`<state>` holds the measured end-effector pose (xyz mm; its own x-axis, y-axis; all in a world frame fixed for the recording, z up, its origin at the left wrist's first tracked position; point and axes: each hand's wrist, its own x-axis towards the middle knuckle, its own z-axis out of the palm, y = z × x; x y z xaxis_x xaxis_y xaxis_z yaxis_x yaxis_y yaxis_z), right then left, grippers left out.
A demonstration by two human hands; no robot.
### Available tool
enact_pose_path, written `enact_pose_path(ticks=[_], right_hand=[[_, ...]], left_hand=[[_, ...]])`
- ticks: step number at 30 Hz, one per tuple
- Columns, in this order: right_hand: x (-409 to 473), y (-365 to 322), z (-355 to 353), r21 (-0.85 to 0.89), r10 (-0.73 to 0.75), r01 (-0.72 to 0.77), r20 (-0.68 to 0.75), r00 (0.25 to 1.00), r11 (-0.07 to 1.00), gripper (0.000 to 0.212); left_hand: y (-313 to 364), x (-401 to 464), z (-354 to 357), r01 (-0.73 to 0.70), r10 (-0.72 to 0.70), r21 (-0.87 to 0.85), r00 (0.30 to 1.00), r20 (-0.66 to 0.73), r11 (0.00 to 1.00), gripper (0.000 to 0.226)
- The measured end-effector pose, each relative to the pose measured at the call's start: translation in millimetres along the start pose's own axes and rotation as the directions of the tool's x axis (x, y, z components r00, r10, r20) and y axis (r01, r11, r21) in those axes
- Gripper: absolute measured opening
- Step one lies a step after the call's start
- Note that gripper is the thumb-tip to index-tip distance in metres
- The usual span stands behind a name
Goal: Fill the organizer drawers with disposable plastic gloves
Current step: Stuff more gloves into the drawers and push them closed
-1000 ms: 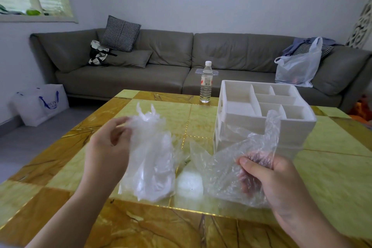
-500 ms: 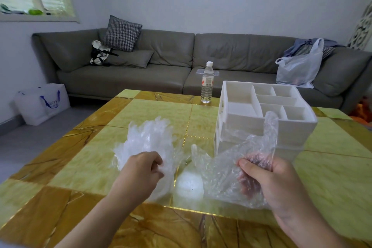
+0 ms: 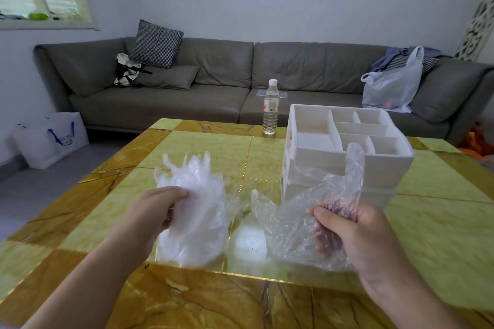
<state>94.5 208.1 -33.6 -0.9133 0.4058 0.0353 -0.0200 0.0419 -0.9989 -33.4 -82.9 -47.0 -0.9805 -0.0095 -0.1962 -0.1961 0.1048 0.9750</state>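
Left grip: the left hand (image 3: 152,211) curls round a bunch of gloves (image 3: 195,211), lifted near-left above the desk (image 3: 441,235), likely as the supply.
Right grip: the right hand (image 3: 358,232) pinches a single glove (image 3: 296,222), pulled apart from the bunch, seemingly ready for stowing.
Organizer (image 3: 344,147): white, just beyond the right hand; drawers look closed, top compartments bare.
Far edge: a water bottle (image 3: 270,107).

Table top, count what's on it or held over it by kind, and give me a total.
Glove bundles, held: 2, one in the left hand, one in the right hand
White organizer: 1
Water bottle: 1
Total: 4
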Motion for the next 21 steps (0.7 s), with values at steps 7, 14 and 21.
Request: enact_pose_path(ticks=[7, 14, 21], right_hand=[[0.8, 2.5, 1.9, 0.002, 0.0, 0.0, -0.002, 1.0, 1.0, 0.021], [2.4, 5.0, 3.3, 0.028, 0.002, -0.002, -0.01, 1.0, 1.0, 0.023], [2.2, 5.0, 4.1, 0.076, 0.013, -0.011, -0.031, 0.999, 0.997, 0.021]], left_hand=[[19.9, -10.8, -5.7, -0.235, 0.126, -0.293, 0.929, -0.348, 0.927, 0.028], [33.0, -22.7, -12.0, -0.404, 0.266, -0.435, 0.901, -0.344, 0.805, 0.029], [35.0, -26.6, -13.6, -0.464, 0.367, -0.482, 0.885, -0.285, 0.743, 0.029]])
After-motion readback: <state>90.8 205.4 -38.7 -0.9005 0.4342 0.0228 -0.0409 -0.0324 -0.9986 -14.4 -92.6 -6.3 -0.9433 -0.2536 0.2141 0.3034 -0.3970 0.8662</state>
